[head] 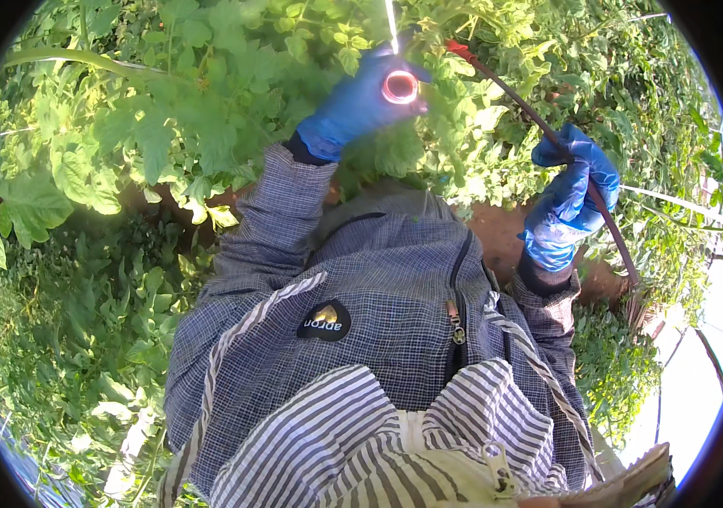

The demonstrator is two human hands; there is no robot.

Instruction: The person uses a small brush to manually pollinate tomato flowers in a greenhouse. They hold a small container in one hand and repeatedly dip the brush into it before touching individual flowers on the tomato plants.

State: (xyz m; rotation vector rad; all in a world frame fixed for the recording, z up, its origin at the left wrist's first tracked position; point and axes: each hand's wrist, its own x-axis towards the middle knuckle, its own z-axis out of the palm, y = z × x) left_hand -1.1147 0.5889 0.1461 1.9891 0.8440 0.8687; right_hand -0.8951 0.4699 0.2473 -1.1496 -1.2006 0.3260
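Note:
My left hand (361, 101), in a blue disposable glove, is among the tomato-like foliage at the upper middle and is blurred. A small round pinkish-red thing with a bright rim (400, 87) shows at its fingers; I cannot tell what it is. A white string (391, 25) runs up from that hand. My right hand (577, 184), also blue-gloved, is closed around a thin dark-brown rod (529, 111). The rod slants from upper left to lower right, and its upper end bears a red tip (461, 51) near the leaves to the right of my left hand.
Dense leafy plants (113, 140) fill the far side and the left. A thick green stem (75, 57) crosses the upper left. Brown soil (495, 232) shows between the plants. A pale string (672, 200) stretches rightward beside my right hand. Bright white ground covering (691, 381) lies at lower right.

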